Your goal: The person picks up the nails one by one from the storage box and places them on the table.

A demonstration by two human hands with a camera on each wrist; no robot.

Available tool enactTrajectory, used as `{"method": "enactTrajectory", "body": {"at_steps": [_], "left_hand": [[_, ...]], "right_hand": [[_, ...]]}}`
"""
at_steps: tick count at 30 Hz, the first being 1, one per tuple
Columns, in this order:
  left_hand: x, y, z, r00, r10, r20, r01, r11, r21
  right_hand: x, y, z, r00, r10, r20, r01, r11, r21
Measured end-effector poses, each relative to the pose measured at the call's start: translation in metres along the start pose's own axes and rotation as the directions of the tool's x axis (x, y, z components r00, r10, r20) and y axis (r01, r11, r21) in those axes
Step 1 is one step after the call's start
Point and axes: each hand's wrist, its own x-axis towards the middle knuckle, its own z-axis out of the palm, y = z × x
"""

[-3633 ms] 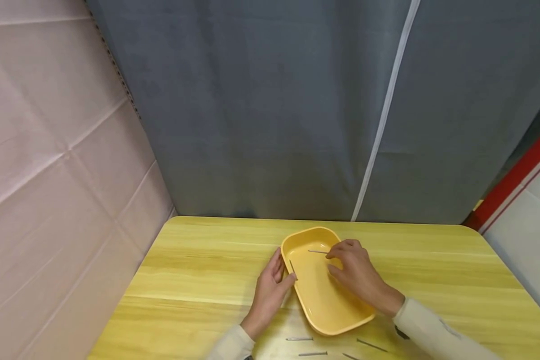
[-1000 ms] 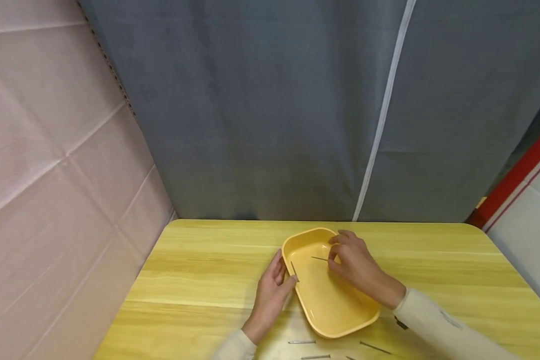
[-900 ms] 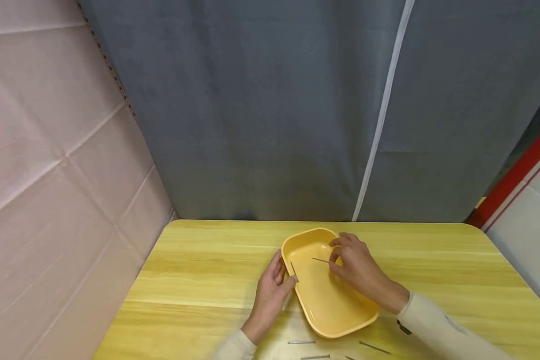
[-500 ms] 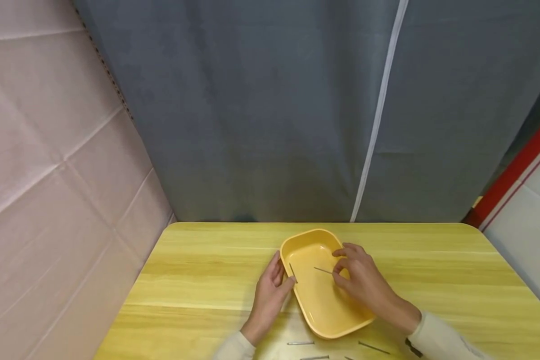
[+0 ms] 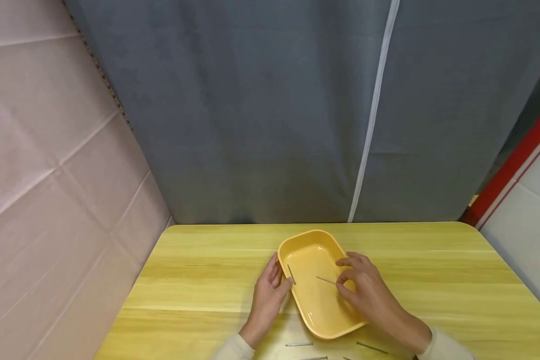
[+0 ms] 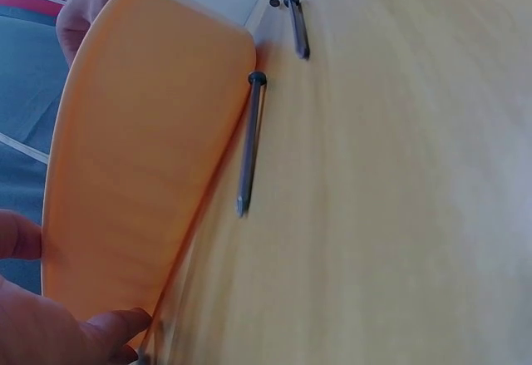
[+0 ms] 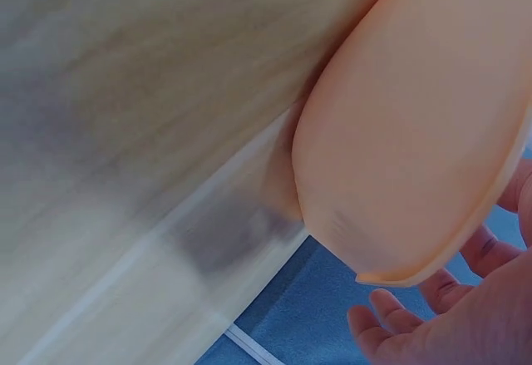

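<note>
A yellow plastic tray (image 5: 309,241) with rounded corners stands slantwise on the table. My left hand (image 5: 267,296) grips its left side, thumb over the rim and fingers against the outer wall. Inside the tray, a nail (image 5: 290,271) leans along the left wall, its lower end close to that thumb. With thumb and forefinger my right hand (image 5: 365,289) pinches another nail (image 5: 326,280) over the tray, its free end pointing left. The other right fingers are spread near the right rim. Neither wrist view shows the tray's inside.
Several loose nails lie on the wooden table (image 5: 198,280) in front of the tray, among them a nail (image 5: 299,344) at left and a nail (image 5: 371,347) at right. One table nail (image 6: 252,145) lies close beside the tray's wall. A grey curtain (image 5: 261,125) hangs behind.
My right hand, with the pinched nail, has come from the tray's far end towards its middle, nearer me. My left hand keeps its grip on the tray, and the table nails stay put.
</note>
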Motion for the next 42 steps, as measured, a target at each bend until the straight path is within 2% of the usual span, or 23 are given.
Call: {"method": "enactTrajectory", "body": {"at_steps": [8,25,31,42], "left_hand": [[0.000,-0.001,-0.001,1.000,0.001,-0.005,-0.001,1.000,0.017],[0.000,0.000,-0.001,1.000,-0.013,-0.009,0.013,1.000,0.019],[0.000,0.002,-0.001,1.000,-0.017,-0.009,0.017,0.999,0.030],[0.000,0.002,0.000,1.000,-0.009,-0.007,0.009,1.000,0.019]], "right_hand": [[-0.012,-0.005,-0.006,0.999,-0.028,-0.038,0.029,1.000,0.007],[-0.036,-0.010,-0.014,0.997,0.003,-0.073,-0.002,1.000,0.011],[-0.041,-0.010,-0.016,0.996,-0.028,-0.086,0.028,1.000,0.008],[-0.054,-0.020,-0.024,0.994,0.107,-0.009,-0.106,0.992,0.064]]}}
